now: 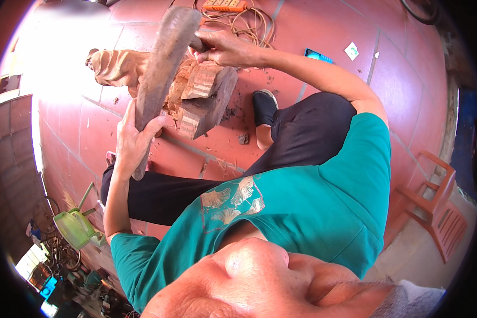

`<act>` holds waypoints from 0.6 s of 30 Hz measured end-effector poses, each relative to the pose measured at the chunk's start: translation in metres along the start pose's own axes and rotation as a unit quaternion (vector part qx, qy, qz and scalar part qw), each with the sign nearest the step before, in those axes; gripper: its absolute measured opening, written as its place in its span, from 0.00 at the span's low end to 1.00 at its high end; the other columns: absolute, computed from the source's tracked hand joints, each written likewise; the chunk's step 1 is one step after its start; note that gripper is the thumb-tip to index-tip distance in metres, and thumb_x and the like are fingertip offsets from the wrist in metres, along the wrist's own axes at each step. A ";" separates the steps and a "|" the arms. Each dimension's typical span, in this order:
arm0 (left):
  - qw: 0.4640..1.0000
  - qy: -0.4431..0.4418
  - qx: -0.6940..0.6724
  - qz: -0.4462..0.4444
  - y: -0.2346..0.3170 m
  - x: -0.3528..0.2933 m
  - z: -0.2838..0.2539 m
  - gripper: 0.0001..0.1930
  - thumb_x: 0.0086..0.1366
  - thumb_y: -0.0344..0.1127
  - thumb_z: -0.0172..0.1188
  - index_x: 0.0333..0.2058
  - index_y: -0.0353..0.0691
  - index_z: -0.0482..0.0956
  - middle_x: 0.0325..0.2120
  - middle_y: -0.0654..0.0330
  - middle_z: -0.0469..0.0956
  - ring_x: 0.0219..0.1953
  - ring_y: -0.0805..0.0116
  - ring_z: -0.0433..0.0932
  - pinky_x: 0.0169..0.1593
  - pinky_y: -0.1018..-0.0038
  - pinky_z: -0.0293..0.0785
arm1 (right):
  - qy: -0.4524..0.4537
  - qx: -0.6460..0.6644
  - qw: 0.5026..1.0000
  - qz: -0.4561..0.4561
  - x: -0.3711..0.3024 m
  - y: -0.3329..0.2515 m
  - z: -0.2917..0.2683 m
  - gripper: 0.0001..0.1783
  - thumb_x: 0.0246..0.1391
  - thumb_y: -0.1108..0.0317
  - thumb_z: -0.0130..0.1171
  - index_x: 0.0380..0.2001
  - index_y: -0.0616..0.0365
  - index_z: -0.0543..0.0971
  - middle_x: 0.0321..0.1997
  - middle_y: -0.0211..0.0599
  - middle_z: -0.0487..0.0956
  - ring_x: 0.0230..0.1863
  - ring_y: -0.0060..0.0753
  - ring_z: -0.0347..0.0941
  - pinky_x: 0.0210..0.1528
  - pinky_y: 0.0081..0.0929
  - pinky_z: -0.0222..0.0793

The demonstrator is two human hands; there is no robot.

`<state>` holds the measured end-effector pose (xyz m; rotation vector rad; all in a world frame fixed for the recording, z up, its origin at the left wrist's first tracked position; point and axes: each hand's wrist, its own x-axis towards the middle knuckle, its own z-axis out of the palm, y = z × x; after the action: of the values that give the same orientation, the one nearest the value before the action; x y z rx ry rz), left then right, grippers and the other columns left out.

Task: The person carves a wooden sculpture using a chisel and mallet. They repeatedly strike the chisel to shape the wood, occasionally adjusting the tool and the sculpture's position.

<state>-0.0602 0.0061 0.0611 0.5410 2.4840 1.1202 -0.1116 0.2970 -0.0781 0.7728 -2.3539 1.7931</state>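
Observation:
A long, worn grey-brown wooden mallet (167, 63), shaped like a club, slants up in front of me. My left hand (130, 138) is wrapped round its lower part. My right hand (225, 50) is closed round a dark, rod-like tool handle (198, 44), whose end meets or overlaps the mallet's upper part; its working end is hidden. Beneath both hands lies a wood carving (119, 69), with smooth flowing folds at the left and a rough, blocky base (209, 98) at the right. The mallet covers its middle.
Wood chips and dark crumbs lie on the red tiled floor (297, 32) around my legs. An orange power strip (225, 5) with a coiled cord (257, 29) is at the far side. A blue object (318, 55) lies farther right. Chairs stand left (74, 228) and right (434, 206).

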 end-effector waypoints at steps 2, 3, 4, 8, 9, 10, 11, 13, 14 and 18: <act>0.999 0.047 -0.012 0.015 0.004 -0.002 0.001 0.20 0.64 0.41 0.66 0.47 0.33 0.74 0.28 0.61 0.81 0.27 0.76 0.76 0.33 0.75 0.74 | -0.006 0.013 1.000 0.011 -0.001 -0.002 -0.001 0.07 0.62 0.75 0.59 0.41 0.61 0.73 0.35 0.34 0.77 0.41 0.27 0.77 0.46 0.31 0.73; 0.997 0.074 -0.017 0.021 0.005 -0.004 0.001 0.20 0.64 0.41 0.66 0.47 0.33 0.74 0.28 0.61 0.81 0.27 0.76 0.76 0.33 0.75 0.74 | -0.016 0.014 1.000 0.019 -0.001 -0.004 -0.002 0.08 0.62 0.77 0.59 0.42 0.61 0.72 0.37 0.32 0.74 0.43 0.25 0.74 0.49 0.30 0.73; 0.995 0.089 -0.035 0.032 0.004 -0.004 0.002 0.20 0.65 0.41 0.65 0.47 0.32 0.74 0.29 0.60 0.81 0.28 0.74 0.77 0.35 0.74 0.74 | -0.025 0.014 0.999 0.028 -0.001 -0.005 -0.002 0.09 0.62 0.79 0.59 0.42 0.61 0.71 0.39 0.29 0.70 0.44 0.23 0.70 0.51 0.29 0.72; 0.996 -0.018 0.089 0.003 -0.002 0.002 0.002 0.20 0.64 0.42 0.66 0.46 0.32 0.74 0.29 0.56 0.82 0.29 0.70 0.78 0.37 0.71 0.76 | -0.036 -0.004 0.999 0.034 -0.002 -0.006 0.000 0.08 0.62 0.78 0.58 0.42 0.61 0.71 0.38 0.29 0.70 0.43 0.23 0.70 0.50 0.29 0.71; 0.998 -0.011 0.061 0.010 -0.004 0.001 0.002 0.20 0.64 0.42 0.66 0.47 0.32 0.74 0.29 0.56 0.82 0.28 0.70 0.77 0.36 0.71 0.75 | -0.040 -0.035 0.998 0.037 -0.005 -0.004 0.000 0.08 0.62 0.79 0.58 0.42 0.61 0.71 0.38 0.29 0.70 0.43 0.23 0.69 0.50 0.29 0.71; 0.999 -0.003 0.033 0.017 -0.006 0.000 0.003 0.20 0.64 0.42 0.67 0.47 0.32 0.74 0.29 0.57 0.81 0.28 0.71 0.77 0.36 0.72 0.75 | -0.045 -0.066 0.996 0.039 -0.007 -0.002 0.000 0.08 0.62 0.79 0.58 0.42 0.61 0.71 0.39 0.29 0.70 0.43 0.23 0.69 0.50 0.29 0.70; 1.000 0.005 0.005 0.024 -0.008 -0.001 0.003 0.21 0.64 0.42 0.67 0.47 0.33 0.74 0.29 0.57 0.81 0.28 0.72 0.77 0.36 0.72 0.75 | -0.030 -0.055 0.998 0.019 -0.006 0.002 0.000 0.09 0.62 0.77 0.59 0.43 0.61 0.72 0.37 0.31 0.73 0.42 0.25 0.72 0.48 0.30 0.71; 1.000 0.022 -0.008 -0.003 -0.005 -0.004 -0.003 0.21 0.65 0.41 0.67 0.49 0.32 0.73 0.29 0.59 0.79 0.27 0.75 0.75 0.34 0.74 0.74 | -0.003 -0.033 0.999 -0.019 -0.003 0.006 0.000 0.10 0.61 0.72 0.61 0.44 0.62 0.73 0.32 0.36 0.78 0.40 0.29 0.78 0.44 0.33 0.71; 0.999 0.046 -0.012 0.004 -0.003 -0.004 -0.004 0.21 0.65 0.40 0.67 0.49 0.32 0.73 0.29 0.60 0.78 0.27 0.75 0.75 0.34 0.75 0.74 | 0.001 -0.001 1.000 0.001 -0.005 0.007 -0.003 0.11 0.62 0.72 0.60 0.45 0.61 0.72 0.32 0.36 0.77 0.40 0.28 0.77 0.44 0.33 0.71; 0.996 0.073 -0.038 0.039 -0.004 -0.006 -0.004 0.23 0.65 0.40 0.66 0.52 0.31 0.72 0.28 0.61 0.77 0.25 0.77 0.74 0.31 0.77 0.73 | -0.007 0.018 0.999 0.037 -0.007 0.003 -0.009 0.12 0.63 0.72 0.59 0.47 0.61 0.71 0.33 0.38 0.79 0.41 0.30 0.79 0.45 0.33 0.73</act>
<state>-0.0575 -0.0023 0.0613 0.5564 2.5500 1.3236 -0.1088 0.3078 -0.0804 0.7137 -2.3964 1.8709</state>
